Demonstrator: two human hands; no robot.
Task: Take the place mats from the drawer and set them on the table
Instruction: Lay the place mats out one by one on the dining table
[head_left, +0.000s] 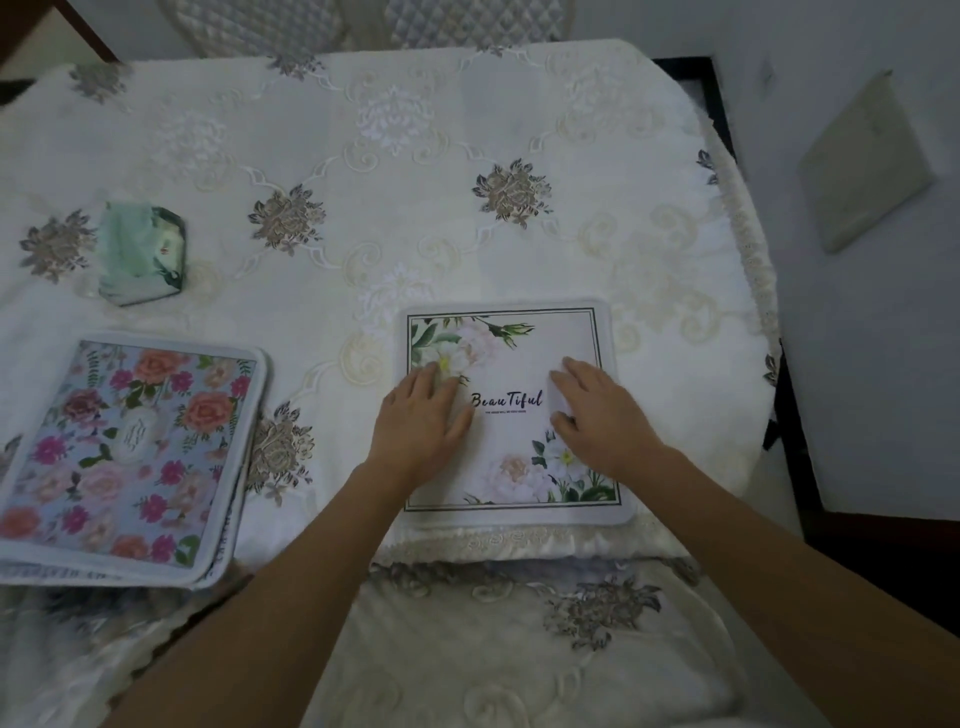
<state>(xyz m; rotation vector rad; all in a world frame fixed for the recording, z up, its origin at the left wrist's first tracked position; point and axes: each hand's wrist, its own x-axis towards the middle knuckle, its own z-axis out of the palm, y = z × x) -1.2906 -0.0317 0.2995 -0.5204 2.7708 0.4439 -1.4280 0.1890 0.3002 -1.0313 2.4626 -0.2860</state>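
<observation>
A white place mat (519, 343) with pale flowers and the word "Beautiful" lies flat near the front edge of the table (467, 234), which wears an embroidered white cloth. My left hand (423, 418) rests flat on the mat's left half, fingers straight. On the right half my right hand (597, 410) presses down, fingers spread. A stack of place mats (124, 457) with a blue, pink and orange flower print on top lies at the front left of the table, away from both hands.
A green tissue pack (143, 254) sits on the left of the table behind the stack. Quilted chair backs (363, 23) stand at the far edge. The tablecloth hangs over the front edge. A beige cushion (865, 166) lies on the floor to the right.
</observation>
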